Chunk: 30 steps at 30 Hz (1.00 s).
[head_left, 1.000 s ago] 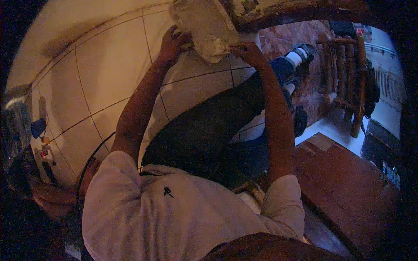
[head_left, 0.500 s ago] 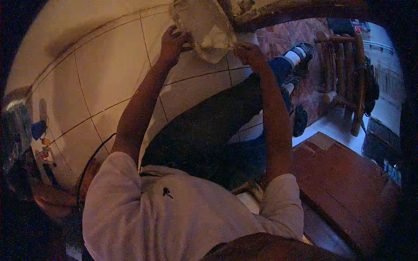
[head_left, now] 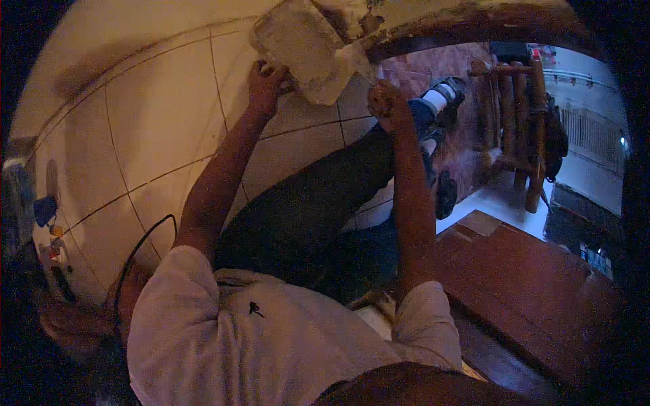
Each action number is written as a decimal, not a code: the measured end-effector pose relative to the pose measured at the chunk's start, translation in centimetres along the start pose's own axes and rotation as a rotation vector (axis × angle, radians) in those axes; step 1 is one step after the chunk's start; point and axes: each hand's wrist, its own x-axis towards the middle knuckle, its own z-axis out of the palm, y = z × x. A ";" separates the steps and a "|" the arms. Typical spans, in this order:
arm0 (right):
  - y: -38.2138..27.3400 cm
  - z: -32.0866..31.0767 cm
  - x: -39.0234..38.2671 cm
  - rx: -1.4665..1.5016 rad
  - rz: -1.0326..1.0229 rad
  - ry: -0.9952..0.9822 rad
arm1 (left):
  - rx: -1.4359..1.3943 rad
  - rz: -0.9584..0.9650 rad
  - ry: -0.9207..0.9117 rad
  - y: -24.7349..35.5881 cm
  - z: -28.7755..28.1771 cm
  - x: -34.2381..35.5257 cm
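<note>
A pale, flat, tray-like piece [head_left: 294,47] with rounded corners and a rough, whitish surface is at the top middle. My left hand [head_left: 269,88] is at its lower left edge, fingers curled against it and partly hidden under it. My right hand [head_left: 387,101] is closed around the handle of what looks like a putty knife [head_left: 351,61]. Its pale blade lies at the tray's right edge. Dim light hides the finer detail of both.
Large light tiles [head_left: 162,128] spread to the left. A patchy, peeling surface [head_left: 371,24] lies beyond the tray. To the right stand a wooden log-style chair [head_left: 518,122] and a reddish-brown box-like surface [head_left: 521,291]. A black cable [head_left: 145,237] loops by my left arm.
The tray has turned, showing more of its flat face. My right hand has drawn slightly nearer to me, and the pale blade now shows at the tray's edge. The whole view has shifted a little.
</note>
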 end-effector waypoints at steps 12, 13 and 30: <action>0.2 3.1 -2.5 0.167 -0.045 0.100 | 0.109 -0.019 0.049 -2.8 -1.4 0.9; 0.1 3.3 -2.4 0.232 -0.049 0.097 | 0.076 -0.023 0.047 -2.9 -1.4 0.9; -0.5 4.2 -0.9 0.610 -0.230 -0.097 | -0.041 -0.006 0.009 -2.8 -1.1 0.4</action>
